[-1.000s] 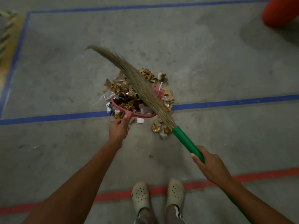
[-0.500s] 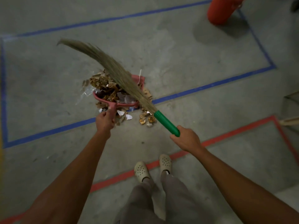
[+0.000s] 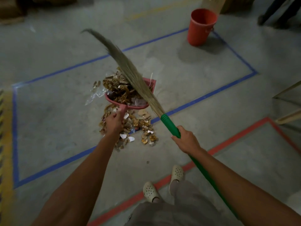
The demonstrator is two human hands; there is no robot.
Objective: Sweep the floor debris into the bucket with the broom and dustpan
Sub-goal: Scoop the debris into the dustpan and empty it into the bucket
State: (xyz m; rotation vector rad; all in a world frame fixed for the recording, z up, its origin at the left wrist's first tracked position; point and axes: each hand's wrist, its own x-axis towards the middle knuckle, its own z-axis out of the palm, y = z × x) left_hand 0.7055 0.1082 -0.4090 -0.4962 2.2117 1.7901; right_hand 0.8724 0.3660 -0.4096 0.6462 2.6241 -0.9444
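Nearest the camera, two pale perforated clogs (image 3: 162,183) stand astride a red tape line (image 3: 228,141) on the grey concrete floor (image 3: 48,119). The right hand (image 3: 185,141) is wrapped tight round the green handle of the broom (image 3: 170,125), just below the point where the straw bristles begin; the rest of the handle runs back under the right forearm. The left hand (image 3: 114,122) is clenched on the short stem of the pink dustpan (image 3: 150,84), which is tilted and heaped with brown scraps and bits of clear plastic. Under and around that hand a pile of debris (image 3: 143,126) lies on the floor, brown and golden flakes with a few white paper pieces, spread across a blue tape line (image 3: 57,165). The broom's bristles lie across the right side of the pan and sweep up and to the left, their tip blurred. Further off, at the corner of the blue tape outline, the orange-red bucket (image 3: 201,26) stands upright and open, well apart from the dustpan. Yellow hazard striping (image 3: 4,144) edges the floor at far left.
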